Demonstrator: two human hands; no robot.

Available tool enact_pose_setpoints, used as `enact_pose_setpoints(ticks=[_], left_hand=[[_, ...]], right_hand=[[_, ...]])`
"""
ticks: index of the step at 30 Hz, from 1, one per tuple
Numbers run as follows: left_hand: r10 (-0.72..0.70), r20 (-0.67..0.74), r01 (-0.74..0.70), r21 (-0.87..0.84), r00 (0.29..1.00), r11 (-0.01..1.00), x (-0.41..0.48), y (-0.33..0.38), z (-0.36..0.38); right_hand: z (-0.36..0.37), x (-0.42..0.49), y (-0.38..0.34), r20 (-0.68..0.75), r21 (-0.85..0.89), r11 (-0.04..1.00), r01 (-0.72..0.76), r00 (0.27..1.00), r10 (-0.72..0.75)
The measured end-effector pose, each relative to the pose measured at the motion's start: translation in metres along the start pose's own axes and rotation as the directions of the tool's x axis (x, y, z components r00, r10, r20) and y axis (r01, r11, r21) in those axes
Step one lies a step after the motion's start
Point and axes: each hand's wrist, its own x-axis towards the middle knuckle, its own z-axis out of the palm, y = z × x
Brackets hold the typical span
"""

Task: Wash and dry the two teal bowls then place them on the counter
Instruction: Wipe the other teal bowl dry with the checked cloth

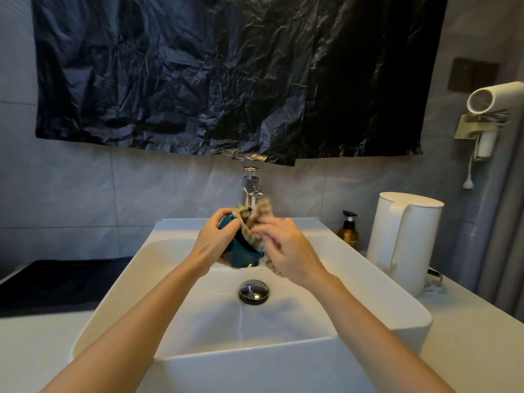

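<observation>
Glossy white sink below; left hand grips smooth teal bowl, right hand pinches blurred, apparently checked cloth.

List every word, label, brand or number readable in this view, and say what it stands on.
"SHAMP…": small label on the amber pump bottle; the rest is too blurred to read.
No text shows on the white kettle, the hair dryer, the faucet, the teal bowl in the left hand or the cloth in the right hand.
</observation>
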Motion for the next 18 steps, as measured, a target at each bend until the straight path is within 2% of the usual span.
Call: enact_pose_setpoints(ticks=[3,5,7,10,13,16,18], left_hand=[[0.042,0.019,-0.044,0.118,0.999,0.992,-0.001,0.0,0.003],[0.048,0.02,-0.051,0.148,0.999,0.988,-0.002,-0.001,0.002],[0.045,0.013,-0.047,0.163,0.999,0.986,-0.002,-0.002,0.0],[0.049,-0.016,-0.047,0.149,0.999,0.988,-0.001,-0.004,-0.002],[0.072,-0.087,-0.064,0.093,0.994,0.994,0.0,-0.005,-0.001],[0.104,-0.109,-0.096,0.08,0.989,0.992,0.001,-0.006,0.001],[0.104,-0.083,-0.096,0.1,0.991,0.99,0.001,-0.007,0.001]], right_hand=[[-0.002,-0.003,0.004,0.249,-0.09,0.994,-0.065,0.965,0.086],[-0.002,-0.005,0.006,0.343,-0.127,0.99,-0.057,0.934,0.098],[0.001,-0.007,0.004,0.412,-0.087,0.995,-0.038,0.909,0.07],[0.007,-0.005,-0.004,0.383,0.133,0.99,-0.05,0.924,-0.005],[0.011,-0.004,-0.016,0.312,0.285,0.947,-0.148,0.949,0.054],[0.016,-0.005,-0.024,0.268,0.345,0.92,-0.187,0.959,0.094],[0.015,-0.005,-0.027,0.275,0.288,0.947,-0.143,0.959,0.061]])
